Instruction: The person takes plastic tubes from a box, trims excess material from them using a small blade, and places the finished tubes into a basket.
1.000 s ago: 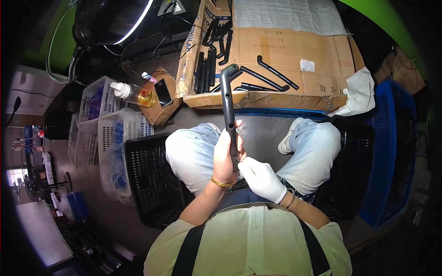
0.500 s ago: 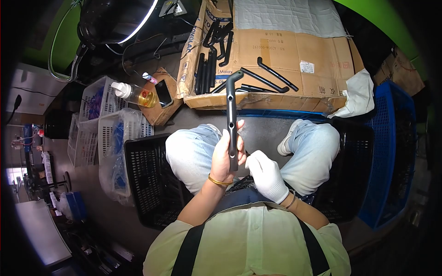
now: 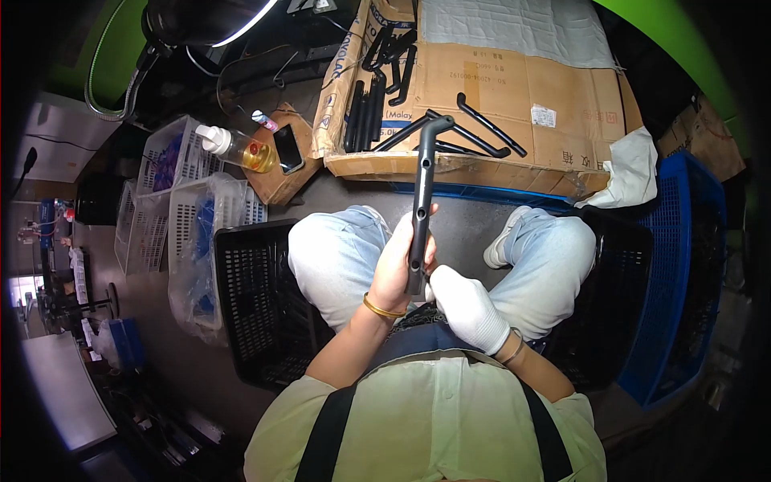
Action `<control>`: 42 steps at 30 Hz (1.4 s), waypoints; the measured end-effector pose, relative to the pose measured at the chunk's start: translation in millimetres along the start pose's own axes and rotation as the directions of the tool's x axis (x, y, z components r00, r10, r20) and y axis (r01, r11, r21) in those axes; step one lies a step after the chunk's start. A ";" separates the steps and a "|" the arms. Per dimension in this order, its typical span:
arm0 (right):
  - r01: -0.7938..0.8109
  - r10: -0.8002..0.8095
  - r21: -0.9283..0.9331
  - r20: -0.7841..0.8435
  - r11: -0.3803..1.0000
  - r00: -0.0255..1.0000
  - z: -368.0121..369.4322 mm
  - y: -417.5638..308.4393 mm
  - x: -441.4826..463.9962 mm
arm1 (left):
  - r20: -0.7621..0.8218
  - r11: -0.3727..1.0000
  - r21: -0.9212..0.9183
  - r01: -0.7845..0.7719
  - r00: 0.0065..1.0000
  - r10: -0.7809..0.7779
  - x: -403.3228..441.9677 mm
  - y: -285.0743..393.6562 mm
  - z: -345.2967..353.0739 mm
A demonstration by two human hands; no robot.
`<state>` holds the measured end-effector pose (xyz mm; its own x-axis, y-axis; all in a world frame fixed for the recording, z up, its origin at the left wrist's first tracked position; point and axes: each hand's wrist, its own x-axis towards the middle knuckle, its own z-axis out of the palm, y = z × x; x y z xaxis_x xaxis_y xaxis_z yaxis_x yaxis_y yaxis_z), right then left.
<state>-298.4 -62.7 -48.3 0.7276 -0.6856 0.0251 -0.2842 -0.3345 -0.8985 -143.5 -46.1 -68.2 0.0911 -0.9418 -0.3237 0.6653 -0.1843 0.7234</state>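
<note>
My bare left hand [image 3: 397,271] grips a black bent tube [image 3: 422,189] with round holes along its side. The tube stands nearly upright in the view, its bent end away from me over the cardboard's near edge. My right hand [image 3: 464,309], in a white knitted glove, is pinched closed close beside the tube's lower end. Something small and dark shows at its fingertips, too small to name. Beyond my hands, several similar black tubes [image 3: 491,124] lie on the cardboard box [image 3: 482,80], with more bunched on its left side.
A pump bottle of yellow liquid [image 3: 255,155] and a phone [image 3: 289,150] sit at the left on a small wooden surface [image 3: 277,189]. Black crates [image 3: 249,281] flank my legs. White baskets [image 3: 183,201] stand left, a blue crate [image 3: 671,241] right. A lamp [image 3: 201,20] hangs upper left.
The tube in my left hand has shifted slightly right and turned a little about its length. My gloved right hand stays near its lower end. The view has moved slightly.
</note>
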 end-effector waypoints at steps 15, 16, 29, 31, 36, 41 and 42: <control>0.119 -0.103 -0.073 0.195 0.990 0.975 -2.8 7.4 3.1 | 0.101 0.987 0.153 0.053 0.992 -0.069 -2.9 1.1 -3.0; 0.134 -0.116 -0.090 0.180 0.987 0.977 -1.6 7.8 2.7 | 0.099 0.987 0.149 0.054 0.993 -0.069 -2.7 0.8 -3.6; -0.250 0.272 0.245 -0.063 0.937 0.960 11.6 -3.0 -1.0 | 0.029 0.995 -0.018 0.099 0.995 -0.099 -3.0 2.1 -1.5; -0.373 0.419 0.294 -0.109 0.880 0.902 13.5 -9.2 3.3 | 0.021 0.992 -0.115 0.050 0.999 -0.048 -1.1 -1.8 -0.7; -0.260 0.277 0.107 -0.212 0.960 0.937 20.5 -0.1 2.5 | -0.062 0.967 -0.243 -0.081 0.996 0.068 4.0 -18.9 6.0; -0.129 0.062 -0.194 -0.317 0.972 0.946 19.7 3.7 -0.2 | -0.123 0.971 -0.087 -0.224 0.969 0.213 0.7 -16.8 8.9; -0.036 -0.009 -0.133 -0.321 0.990 0.947 16.5 -3.6 0.3 | -0.102 0.967 -0.154 -0.204 0.977 0.190 1.9 -10.4 5.7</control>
<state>-286.9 -51.1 -52.2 0.4910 -0.8540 0.1722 -0.3908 -0.3925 -0.8326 -154.6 -47.6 -72.8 0.2907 -0.9260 -0.2410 0.7388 0.0572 0.6715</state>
